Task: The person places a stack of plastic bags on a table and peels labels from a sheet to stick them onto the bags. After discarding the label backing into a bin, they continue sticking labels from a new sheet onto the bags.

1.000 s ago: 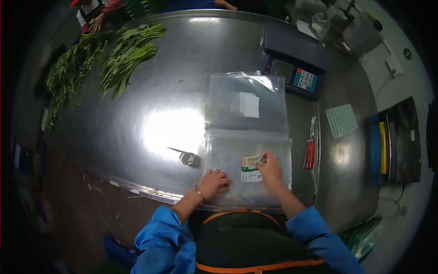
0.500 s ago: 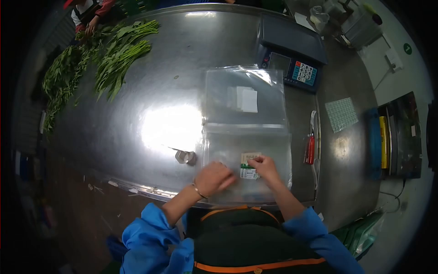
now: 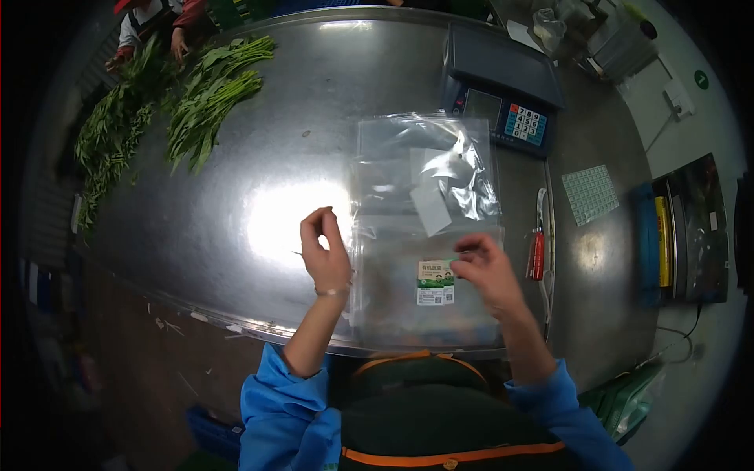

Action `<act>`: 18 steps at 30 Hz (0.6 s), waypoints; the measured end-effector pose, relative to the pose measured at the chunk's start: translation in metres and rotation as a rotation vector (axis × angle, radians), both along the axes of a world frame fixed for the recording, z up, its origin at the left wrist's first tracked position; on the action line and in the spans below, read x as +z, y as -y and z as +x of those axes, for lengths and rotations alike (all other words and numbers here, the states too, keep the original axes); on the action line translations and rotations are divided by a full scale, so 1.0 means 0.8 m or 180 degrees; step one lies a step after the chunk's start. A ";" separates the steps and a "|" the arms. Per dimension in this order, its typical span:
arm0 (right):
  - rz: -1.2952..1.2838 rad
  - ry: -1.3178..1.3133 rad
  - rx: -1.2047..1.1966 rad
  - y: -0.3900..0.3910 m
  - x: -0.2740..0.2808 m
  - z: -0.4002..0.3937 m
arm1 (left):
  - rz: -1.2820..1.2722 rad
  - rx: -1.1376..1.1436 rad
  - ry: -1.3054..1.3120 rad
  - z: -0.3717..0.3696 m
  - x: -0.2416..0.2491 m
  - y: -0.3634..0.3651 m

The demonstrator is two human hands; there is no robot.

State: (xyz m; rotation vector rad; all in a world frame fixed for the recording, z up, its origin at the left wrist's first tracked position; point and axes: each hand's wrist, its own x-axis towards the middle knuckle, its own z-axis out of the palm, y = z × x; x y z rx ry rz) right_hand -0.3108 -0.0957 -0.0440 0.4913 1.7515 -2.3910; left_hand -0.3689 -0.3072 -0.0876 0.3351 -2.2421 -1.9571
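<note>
My left hand is raised left of the clear plastic bags, its thumb and index fingertips pinched together; whatever is between them is too small to tell. My right hand, slightly blurred, hovers over the bags' right side, thumb and bent fingers apart with nothing visible between them. Two overlapping green-and-beige printed labels lie on the lower bag area, just left of my right fingertips. Farther up, white rectangles show through the shiny, wrinkled plastic.
A digital scale stands at the back right. A red-handled knife lies right of the bags, near a sheet of small labels. Leafy green bunches lie back left, where a co-worker's hands touch greens. Dark metal table.
My left hand has moved up and left, now pinched. My right hand has lifted off the label and shifted right. The upper plastic has wrinkled and its white rectangles have shifted.
</note>
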 end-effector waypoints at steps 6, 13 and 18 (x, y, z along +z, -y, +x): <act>0.3146 0.0282 0.0551 0.002 -0.183 0.013 | -0.2861 -0.3329 -0.1533 0.085 -0.104 0.032; 0.1704 -0.0284 -0.0717 -0.027 -0.014 0.000 | -0.1595 -0.3466 0.1614 0.035 -0.100 0.021; 0.1417 -0.1008 -0.2065 -0.030 0.004 0.012 | 0.1225 0.0546 0.0724 -0.036 -0.027 0.015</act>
